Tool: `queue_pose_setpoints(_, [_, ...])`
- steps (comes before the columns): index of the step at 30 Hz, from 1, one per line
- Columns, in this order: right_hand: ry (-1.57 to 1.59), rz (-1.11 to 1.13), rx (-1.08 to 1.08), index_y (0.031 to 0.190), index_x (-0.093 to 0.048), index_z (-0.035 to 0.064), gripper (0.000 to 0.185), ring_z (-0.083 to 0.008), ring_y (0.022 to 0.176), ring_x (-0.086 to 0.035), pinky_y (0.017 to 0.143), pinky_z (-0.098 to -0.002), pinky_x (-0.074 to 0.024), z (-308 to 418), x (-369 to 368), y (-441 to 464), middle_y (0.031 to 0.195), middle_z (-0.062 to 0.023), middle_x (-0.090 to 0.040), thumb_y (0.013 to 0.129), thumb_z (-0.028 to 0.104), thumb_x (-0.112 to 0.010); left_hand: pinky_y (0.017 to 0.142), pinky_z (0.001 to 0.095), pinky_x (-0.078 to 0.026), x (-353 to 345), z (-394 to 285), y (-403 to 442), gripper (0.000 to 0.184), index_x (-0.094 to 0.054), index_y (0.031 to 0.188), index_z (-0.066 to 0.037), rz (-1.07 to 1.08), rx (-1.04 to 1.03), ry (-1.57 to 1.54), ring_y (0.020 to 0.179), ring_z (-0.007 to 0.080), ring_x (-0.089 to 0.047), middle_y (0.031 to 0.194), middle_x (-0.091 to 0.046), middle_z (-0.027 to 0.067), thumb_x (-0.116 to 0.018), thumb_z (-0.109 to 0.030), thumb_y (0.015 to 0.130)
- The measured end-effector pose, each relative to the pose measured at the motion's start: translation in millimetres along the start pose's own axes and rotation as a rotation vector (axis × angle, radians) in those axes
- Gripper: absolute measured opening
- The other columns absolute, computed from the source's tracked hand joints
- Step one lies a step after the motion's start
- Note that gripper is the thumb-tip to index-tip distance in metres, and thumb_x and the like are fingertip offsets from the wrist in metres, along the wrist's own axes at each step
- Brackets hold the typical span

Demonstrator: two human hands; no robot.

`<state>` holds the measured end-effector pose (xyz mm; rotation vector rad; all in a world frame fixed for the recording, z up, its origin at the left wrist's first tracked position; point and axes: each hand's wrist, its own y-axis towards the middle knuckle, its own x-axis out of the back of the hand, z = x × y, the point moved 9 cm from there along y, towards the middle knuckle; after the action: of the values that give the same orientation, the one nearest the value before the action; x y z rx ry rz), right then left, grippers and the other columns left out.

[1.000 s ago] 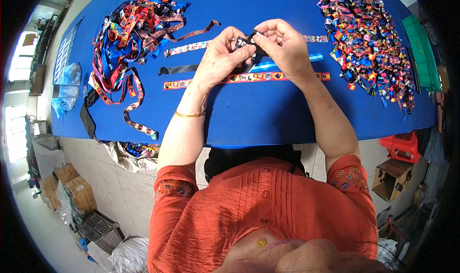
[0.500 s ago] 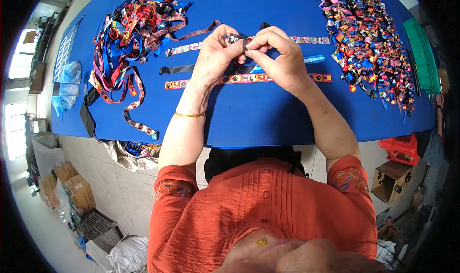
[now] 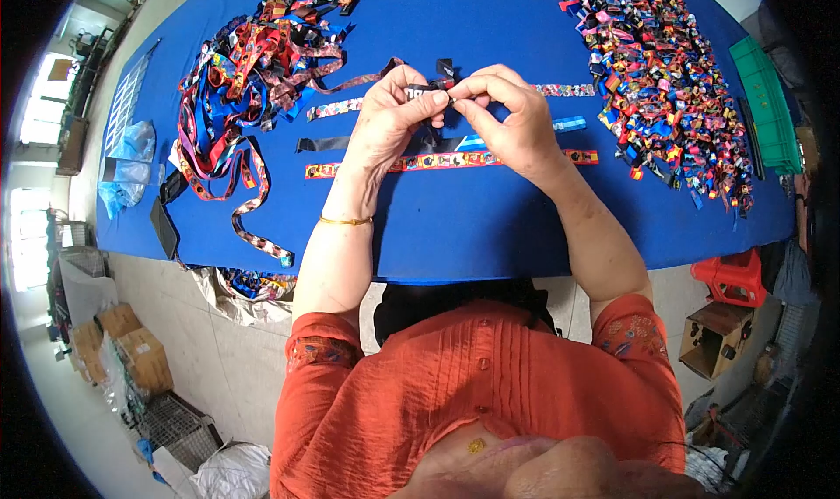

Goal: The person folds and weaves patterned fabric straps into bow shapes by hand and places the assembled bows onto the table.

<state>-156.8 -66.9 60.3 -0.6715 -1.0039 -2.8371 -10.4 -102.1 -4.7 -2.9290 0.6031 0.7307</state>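
My left hand (image 3: 395,112) is closed on a black ribbon (image 3: 420,91) with white lettering, thumb pressed over it. My right hand (image 3: 506,118) pinches the same ribbon near its fingertips, almost touching my left thumb. A dark end of it sticks up behind the fingers. Beneath my hands, flat strips lie across the blue table: a pale patterned strip (image 3: 564,89), a black strip (image 3: 324,144), a light blue strip (image 3: 569,124) and a red and yellow patterned strip (image 3: 325,171). My hands hide their middle parts.
A tangled heap of ribbons (image 3: 229,87) lies on the left of the blue table (image 3: 455,228). On the right are a large pile of small colourful ribbon pieces (image 3: 669,87) and a green tray (image 3: 766,105). A red stool (image 3: 733,277) and cardboard boxes (image 3: 144,356) stand on the floor.
Both hands have come closer together around the black ribbon, and my right hand has shifted left and down. The black ribbon has turned in my fingers. The whole view has tilted slightly.
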Motion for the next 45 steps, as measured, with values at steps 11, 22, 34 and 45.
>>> queue_pose_setpoints(11, [0.140, 0.043, -0.132, 0.094, -0.074, 0.0039, 0.010, -0.0123, 0.077, -0.064, 0.071, -0.0265, -0.0534, -15.3, -5.2, -1.7, 0.089, -0.0064, -0.069, 0.084, 0.002, -0.074, 0.069, 0.0269, -0.054, 1.0, -0.7, -0.6, 0.024, -0.054, 0.087, -0.007, -0.020, -0.031, 0.118, 0.073, 0.0136, -0.065, 0.084, -0.069, 0.0075, -0.078, -0.002, 0.085])
queue_pose_setpoints(22, [0.175, 0.000, 0.014, 0.121, -0.064, 0.0034, 0.044, -0.0123, 0.074, -0.062, 0.069, -0.0251, -0.0523, 10.8, 1.9, 4.1, 0.109, -0.0106, -0.064, 0.080, -0.010, -0.060, 0.062, 0.0212, -0.039, -17.0, -10.6, -7.1, 0.027, -0.053, 0.081, -0.010, -0.013, -0.054, 0.335, 0.072, 0.0034, -0.050, 0.080, -0.061, -0.0023, -0.077, 0.001, 0.083])
queue_pose_setpoints(34, [0.362, 0.246, -0.338, 0.124, -0.062, -0.0012, 0.037, -0.0101, 0.083, -0.064, 0.071, -0.0255, -0.0538, -27.5, -14.9, -5.6, 0.115, -0.0099, -0.065, 0.087, -0.009, -0.060, 0.071, 0.0228, -0.040, -7.8, -6.1, -6.0, 0.028, -0.052, 0.082, -0.011, -0.033, -0.014, 0.439, 0.079, 0.0054, -0.049, 0.086, -0.057, -0.0030, -0.078, 0.000, 0.081])
queue_pose_setpoints(45, [0.342, 0.275, -0.383, 0.119, -0.053, 0.0023, 0.034, -0.0043, 0.058, -0.054, 0.050, -0.0245, -0.0419, -28.2, -17.0, -7.9, 0.105, -0.0126, -0.065, 0.086, -0.006, -0.055, 0.072, 0.0252, -0.045, -20.7, -9.9, -6.3, 0.026, -0.050, 0.082, -0.007, -0.020, -0.208, 0.515, 0.083, 0.0070, -0.054, 0.092, -0.067, 0.0047, -0.074, 0.001, 0.084])
